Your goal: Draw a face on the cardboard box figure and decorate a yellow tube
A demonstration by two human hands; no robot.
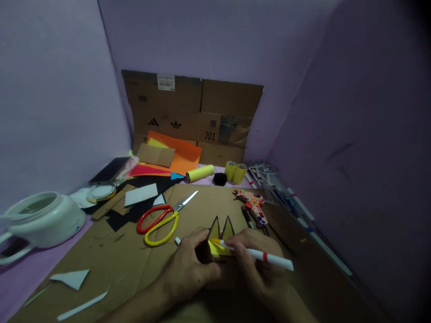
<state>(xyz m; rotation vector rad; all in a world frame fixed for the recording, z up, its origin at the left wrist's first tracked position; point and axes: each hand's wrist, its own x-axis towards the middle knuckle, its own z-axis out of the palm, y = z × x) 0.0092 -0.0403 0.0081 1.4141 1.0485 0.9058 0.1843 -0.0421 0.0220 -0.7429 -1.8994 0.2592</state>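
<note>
My left hand (193, 264) is closed around the side of a small yellow paper craft piece (220, 249) near the front of the cardboard. Two dark-edged pointed ears (228, 228) rise from its far side. Between the fingers of my right hand (261, 260) is a white marker (276, 260) with a red band. Its orange-yellow tip (216, 242) lies over the yellow surface, close behind the ears; whether it touches cannot be made out. The underside of the craft piece is hidden by my hands.
Scissors (161, 220) with red and yellow handles lie open to the left. A white teapot-like pot (47, 220) stands at far left. Beyond are yellow tubes (200, 173), a black pompom (220, 179) and orange paper (188, 157). A glue gun (254, 204) with patterned covering lies right.
</note>
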